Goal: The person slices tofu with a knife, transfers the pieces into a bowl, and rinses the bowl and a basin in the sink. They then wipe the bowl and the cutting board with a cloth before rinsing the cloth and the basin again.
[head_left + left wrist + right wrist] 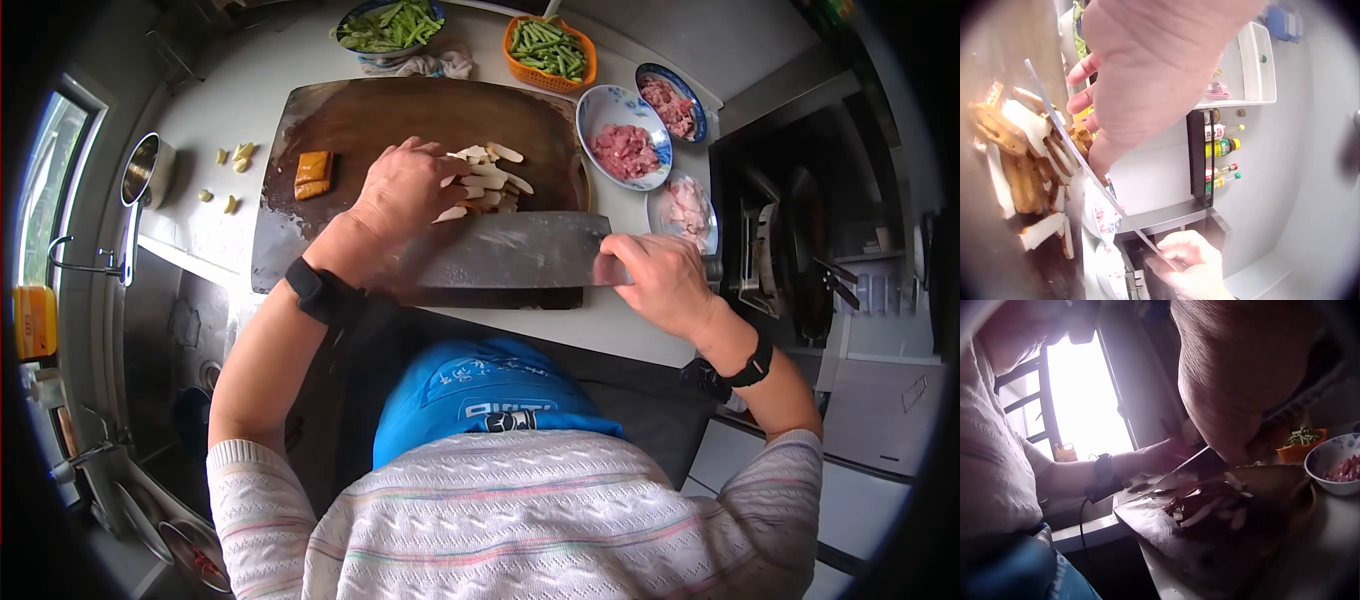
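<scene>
My left hand (405, 185) is over the dark cutting board (400, 110), beside a pile of white slices with brown edges (487, 180). In the left wrist view its bent fingers and thumb hold a brown piece (1080, 142), partly hidden by the hand; more slices (1019, 178) lie across the blade. My right hand (662, 280) grips a wide cleaver (500, 250) at its right end, the blade stretching left along the board's near side. An uncut-looking brown block (313, 174) sits on the board's left.
Garlic cloves (241, 156) lie left of the board. Behind it are a bowl of green vegetables (390, 28), a cloth (420, 65) and an orange basket (551, 52) of green beans. At right stand a meat bowl (625, 137) and two more meat dishes.
</scene>
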{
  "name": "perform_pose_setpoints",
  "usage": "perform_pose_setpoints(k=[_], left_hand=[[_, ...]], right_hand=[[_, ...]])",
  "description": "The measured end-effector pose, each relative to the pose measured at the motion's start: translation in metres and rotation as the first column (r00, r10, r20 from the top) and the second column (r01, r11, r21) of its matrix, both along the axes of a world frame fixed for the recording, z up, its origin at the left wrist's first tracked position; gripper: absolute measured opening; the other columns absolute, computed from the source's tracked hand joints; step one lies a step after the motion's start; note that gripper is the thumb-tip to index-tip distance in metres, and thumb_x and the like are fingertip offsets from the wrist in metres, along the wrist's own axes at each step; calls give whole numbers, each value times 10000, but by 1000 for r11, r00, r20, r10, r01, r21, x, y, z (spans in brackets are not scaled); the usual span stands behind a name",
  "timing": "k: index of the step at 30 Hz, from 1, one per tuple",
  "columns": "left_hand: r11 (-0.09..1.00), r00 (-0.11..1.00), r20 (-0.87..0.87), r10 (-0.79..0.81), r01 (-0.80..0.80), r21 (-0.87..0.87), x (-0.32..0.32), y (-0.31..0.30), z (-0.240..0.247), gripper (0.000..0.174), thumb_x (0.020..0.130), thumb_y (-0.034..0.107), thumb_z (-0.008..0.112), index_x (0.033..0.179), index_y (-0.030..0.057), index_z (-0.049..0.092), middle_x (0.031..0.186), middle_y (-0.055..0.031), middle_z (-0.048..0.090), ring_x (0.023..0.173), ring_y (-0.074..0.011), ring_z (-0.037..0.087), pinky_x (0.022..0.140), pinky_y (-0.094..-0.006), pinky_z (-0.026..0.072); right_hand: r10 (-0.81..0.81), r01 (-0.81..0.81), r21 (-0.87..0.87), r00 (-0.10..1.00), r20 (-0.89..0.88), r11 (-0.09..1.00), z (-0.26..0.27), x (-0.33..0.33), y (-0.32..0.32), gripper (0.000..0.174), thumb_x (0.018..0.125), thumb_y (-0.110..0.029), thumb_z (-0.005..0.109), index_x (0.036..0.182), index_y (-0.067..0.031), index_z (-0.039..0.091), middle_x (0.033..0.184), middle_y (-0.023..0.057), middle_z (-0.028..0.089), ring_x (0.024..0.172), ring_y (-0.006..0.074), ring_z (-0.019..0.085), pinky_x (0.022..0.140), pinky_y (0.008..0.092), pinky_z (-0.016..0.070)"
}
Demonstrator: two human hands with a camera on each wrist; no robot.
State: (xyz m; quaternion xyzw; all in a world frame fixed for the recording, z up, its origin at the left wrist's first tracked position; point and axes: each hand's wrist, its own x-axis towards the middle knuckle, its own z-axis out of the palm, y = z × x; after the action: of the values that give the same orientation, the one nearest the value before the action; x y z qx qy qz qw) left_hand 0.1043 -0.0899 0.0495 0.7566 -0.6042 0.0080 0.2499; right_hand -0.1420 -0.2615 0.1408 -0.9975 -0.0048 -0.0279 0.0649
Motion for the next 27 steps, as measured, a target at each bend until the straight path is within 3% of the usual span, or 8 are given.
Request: perform_pose_setpoints(k=[4, 6, 10, 12, 13, 16, 21, 27], left_hand=[[994, 999, -42, -5, 0, -108, 32, 31, -1, 294, 752, 152, 669, 1023, 41, 650, 995, -121, 629, 934, -315, 564, 850, -382, 444], [961, 959, -64, 276, -277, -12, 46, 58, 8, 301, 752, 140, 672, 1044, 67, 652, 1008, -111, 631, 947, -304, 573, 859, -374, 446], [863, 851, -145, 504, -494, 100, 80, 99, -16, 399, 723, 243, 698, 1086, 86, 643, 1042, -133, 609, 972, -316, 585, 843, -371, 473], [763, 726, -238, 646, -603, 232, 78, 99, -26, 501, 697, 297, 720, 1121, 52, 615, 1056, -166, 599, 969, -322, 587, 850, -364, 474], [732, 726, -131, 675, -635, 249, 72, 94, -23, 579, 681, 332, 731, 1160, 42, 582, 1044, -179, 598, 988, -315, 579, 874, -364, 464], [729, 733, -61, 678, -660, 181, 70, 89, -33, 595, 676, 321, 731, 1179, 52, 565, 1029, -173, 599, 1013, -313, 561, 899, -366, 450], [749, 727, -181, 663, -642, 163, 57, 95, -26, 522, 651, 202, 694, 1135, 49, 577, 1034, -167, 582, 1014, -328, 544, 894, -384, 445], [932, 879, -345, 329, -361, -30, -31, 101, -20, 467, 611, 106, 684, 1064, 37, 593, 997, -159, 564, 955, -331, 535, 831, -381, 471]], right_hand=[[1, -1, 61, 1000, 1, 998, 2, -10, 7, 287, 648, -54, 697, 873, -91, 523, 690, 67, 611, 652, 271, 617, 581, 371, 473], [-85, 98, 240, 994, -64, 966, -1, -17, 14, 262, 665, -40, 678, 878, -86, 532, 704, 64, 630, 649, 263, 630, 564, 354, 484], [-248, 387, 488, 912, -326, 782, -10, -18, 46, 158, 812, -74, 607, 955, -44, 545, 695, 117, 615, 640, 278, 632, 566, 346, 484], [-191, 398, 604, 906, -379, 690, -17, -9, 58, 145, 861, -108, 570, 967, -17, 530, 696, 163, 587, 645, 313, 618, 573, 363, 469], [-163, 382, 621, 910, -381, 685, -22, -1, 65, 142, 865, -108, 563, 965, -14, 525, 697, 166, 587, 645, 318, 616, 574, 370, 467], [-109, 370, 654, 908, -404, 660, -33, 20, 78, 141, 873, -109, 548, 962, -8, 506, 707, 187, 590, 650, 342, 614, 579, 391, 465], [-172, 398, 606, 902, -397, 689, -35, 30, 74, 138, 875, -104, 536, 936, 5, 478, 704, 222, 587, 672, 397, 601, 572, 429, 457], [-187, 472, 556, 850, -492, 684, -36, 29, 73, 153, 886, -97, 507, 965, 11, 435, 644, 236, 564, 648, 430, 576, 548, 469, 436]])
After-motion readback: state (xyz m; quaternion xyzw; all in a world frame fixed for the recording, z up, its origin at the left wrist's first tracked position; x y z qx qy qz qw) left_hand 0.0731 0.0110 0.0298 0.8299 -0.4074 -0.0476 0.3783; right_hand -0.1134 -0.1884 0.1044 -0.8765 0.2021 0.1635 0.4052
